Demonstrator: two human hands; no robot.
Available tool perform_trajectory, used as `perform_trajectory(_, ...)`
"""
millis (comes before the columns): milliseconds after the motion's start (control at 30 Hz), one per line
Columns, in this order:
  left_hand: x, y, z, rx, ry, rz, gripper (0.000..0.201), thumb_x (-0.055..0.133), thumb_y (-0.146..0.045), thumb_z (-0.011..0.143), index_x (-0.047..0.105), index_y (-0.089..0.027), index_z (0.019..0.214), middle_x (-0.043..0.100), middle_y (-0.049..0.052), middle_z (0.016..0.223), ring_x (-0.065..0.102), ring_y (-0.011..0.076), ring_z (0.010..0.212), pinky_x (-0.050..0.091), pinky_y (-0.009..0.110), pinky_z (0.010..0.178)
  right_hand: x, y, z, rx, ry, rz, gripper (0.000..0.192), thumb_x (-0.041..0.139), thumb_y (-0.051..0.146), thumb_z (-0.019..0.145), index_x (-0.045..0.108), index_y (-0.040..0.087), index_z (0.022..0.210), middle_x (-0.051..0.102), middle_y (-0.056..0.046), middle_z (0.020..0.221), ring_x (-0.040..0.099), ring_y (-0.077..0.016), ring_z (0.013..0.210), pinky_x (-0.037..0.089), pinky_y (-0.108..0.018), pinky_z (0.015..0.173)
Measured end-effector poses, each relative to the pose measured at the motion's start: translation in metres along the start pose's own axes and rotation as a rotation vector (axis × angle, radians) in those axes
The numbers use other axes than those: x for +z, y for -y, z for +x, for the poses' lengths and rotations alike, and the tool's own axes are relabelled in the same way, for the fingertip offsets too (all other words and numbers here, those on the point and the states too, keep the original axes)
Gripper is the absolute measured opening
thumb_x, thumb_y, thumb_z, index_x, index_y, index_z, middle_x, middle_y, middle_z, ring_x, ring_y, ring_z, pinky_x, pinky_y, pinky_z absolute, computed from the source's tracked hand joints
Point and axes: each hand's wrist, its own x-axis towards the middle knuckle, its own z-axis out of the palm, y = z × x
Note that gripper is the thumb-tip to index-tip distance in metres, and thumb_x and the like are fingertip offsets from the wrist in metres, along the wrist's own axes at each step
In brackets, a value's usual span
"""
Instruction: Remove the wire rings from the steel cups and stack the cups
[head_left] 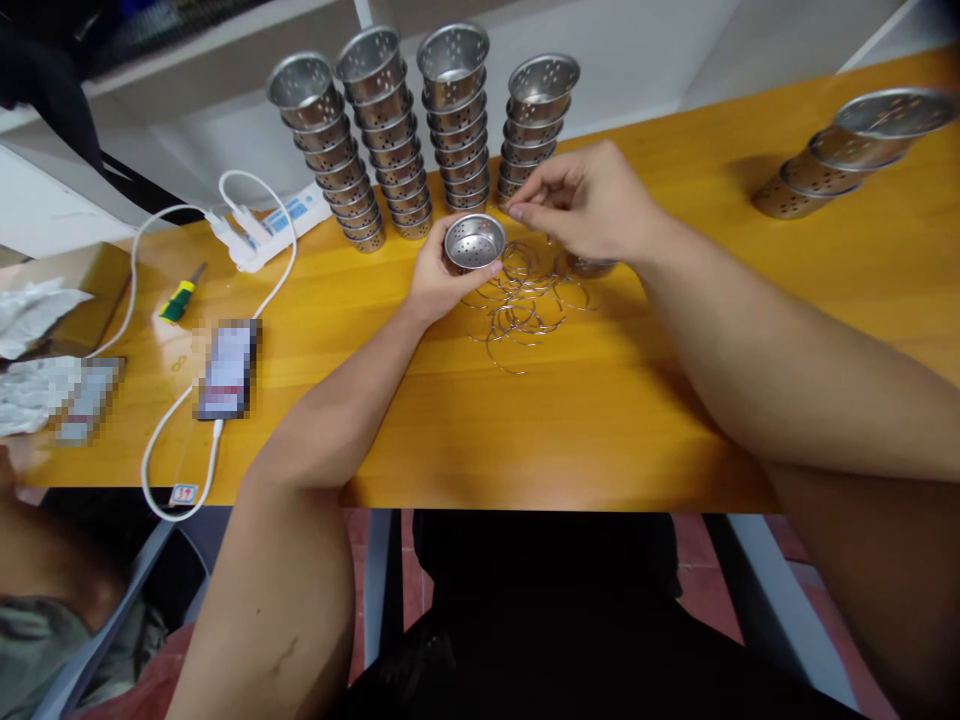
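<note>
— How are the hands placed?
— The left hand (442,275) curls around a small perforated metal cup (474,242), tilted just above the worktop (525,420). The right hand (592,205), palm down, pinches a thin wire ring (516,212) beside the cup's rim.
— And the other rings?
— A loose wire pile (525,300) lies under both hands.
</note>
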Motion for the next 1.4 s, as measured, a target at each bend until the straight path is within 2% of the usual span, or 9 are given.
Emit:
perform_trajectory(133,-0.001,0.005,0.001,0.033,0.058,0.023,0.114,0.102,-0.1,0.093,0.062,-0.031,0.175,0.078,0.015,0.166,0.083,0.0362,0.157,0.064,0.065,0.146,0.011,-0.01,0.002,-0.052,0.012,-0.002,0.013,0.077,0.034,0.126,0.086,0.025,0.127,0.085,-0.012,0.119,0.067,-0.0256,0.1,0.061,-0.043,0.1)
perform_trajectory(267,-0.003,-0.003,0.001,0.018,0.008,0.07,0.112,0.109,-0.099,0.086,0.07,-0.03,0.165,0.08,0.013,0.163,0.084,0.0372,0.154,0.066,0.064,0.145,0.02,-0.016,0.004,-0.047,-0.007,0.028,0.032,0.091,0.07,0.112,0.087,0.038,0.118,0.081,-0.01,0.106,0.066,-0.0349,0.103,0.059,-0.052,0.095)
perform_trajectory(333,-0.004,-0.007,0.001,0.009,0.01,0.078,0.109,0.11,-0.097,0.086,0.071,-0.031,0.164,0.081,0.012,0.16,0.083,0.0367,0.153,0.065,0.064,0.145,0.024,-0.018,0.004,-0.031,-0.024,0.06,0.035,0.095,0.076,0.106,0.086,0.043,0.113,0.081,-0.009,0.103,0.067,-0.0373,0.105,0.059,-0.055,0.094)
perform_trajectory(467,-0.005,-0.001,0.002,0.009,0.041,0.043,0.108,0.112,-0.095,0.085,0.071,-0.03,0.16,0.081,0.01,0.151,0.081,0.0372,0.153,0.061,0.065,0.147,0.031,-0.016,0.003,-0.055,-0.023,0.039,0.041,0.09,0.078,0.11,0.088,0.038,0.118,0.084,-0.01,0.108,0.07,-0.0347,0.105,0.06,-0.053,0.093)
perform_trajectory(700,-0.003,0.012,0.001,0.013,0.071,0.043,0.116,0.111,-0.098,0.083,0.064,-0.032,0.167,0.078,0.009,0.156,0.078,0.0395,0.161,0.059,0.065,0.148,0.038,-0.006,-0.002,0.033,-0.009,-0.136,0.051,0.076,0.081,0.123,0.092,0.04,0.15,0.091,-0.011,0.124,0.083,-0.0419,0.121,0.072,-0.054,0.093)
perform_trajectory(967,0.0,0.009,-0.003,0.053,0.004,0.066,0.121,0.107,-0.102,0.085,0.053,-0.038,0.172,0.071,0.006,0.153,0.08,0.0349,0.155,0.066,0.058,0.142,0.041,-0.005,-0.003,0.016,-0.009,-0.193,0.058,0.072,0.085,0.125,0.087,0.038,0.156,0.09,-0.012,0.131,0.084,-0.0407,0.12,0.072,-0.052,0.091)
perform_trajectory(1067,0.0,0.009,-0.003,0.051,0.046,0.055,0.122,0.105,-0.1,0.089,0.049,-0.04,0.179,0.069,0.007,0.158,0.077,0.0356,0.161,0.064,0.059,0.146,0.04,-0.003,-0.004,0.038,-0.018,-0.209,0.061,0.072,0.087,0.125,0.086,0.039,0.16,0.091,-0.012,0.13,0.086,-0.0421,0.123,0.073,-0.053,0.091)
perform_trajectory(1200,0.0,0.022,0.001,0.046,0.113,0.015,0.12,0.103,-0.1,0.092,0.053,-0.039,0.182,0.07,0.011,0.169,0.076,0.0377,0.166,0.063,0.062,0.147,0.038,-0.002,-0.003,0.061,-0.03,-0.219,0.062,0.071,0.085,0.125,0.086,0.039,0.163,0.091,-0.013,0.127,0.087,-0.0437,0.126,0.074,-0.055,0.092)
perform_trajectory(1400,-0.007,0.045,0.005,0.093,0.102,-0.08,0.119,0.101,-0.101,0.094,0.05,-0.041,0.183,0.073,0.01,0.17,0.077,0.0374,0.168,0.062,0.065,0.148,0.039,-0.012,0.001,0.042,-0.077,-0.146,0.052,0.075,0.079,0.124,0.09,0.039,0.152,0.09,-0.012,0.119,0.086,-0.0429,0.122,0.073,-0.055,0.09)
